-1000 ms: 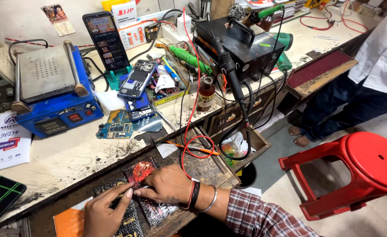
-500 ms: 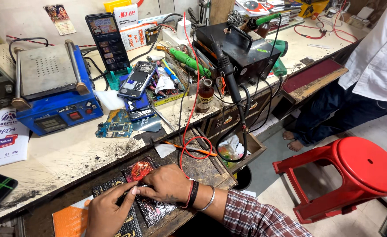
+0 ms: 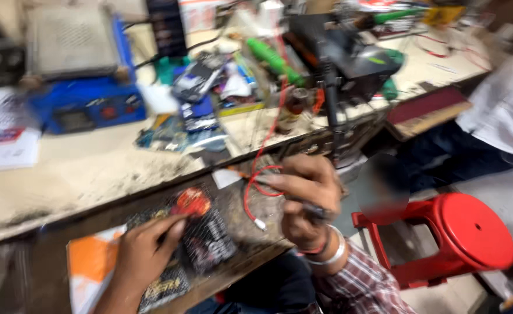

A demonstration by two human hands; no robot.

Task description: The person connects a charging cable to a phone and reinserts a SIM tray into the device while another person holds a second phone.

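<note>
The tabletop (image 3: 82, 174) carries a blue machine (image 3: 82, 99) at the far left and loose clutter at centre. A red stool (image 3: 471, 232) stands at the right. An open drawer (image 3: 239, 232) below the tabletop edge holds dark packets (image 3: 210, 244).

The red wire (image 3: 256, 192) hangs from the tabletop clutter into the drawer, long axis roughly vertical, white tip down. It looks light, limp and thin; grip near the tip, without pulling.

The right hand (image 3: 306, 197) has its fingers curled beside the wire loop; blur hides whether it pinches. The left hand (image 3: 146, 250) has fingers together, touching a small red item (image 3: 191, 202).
</note>
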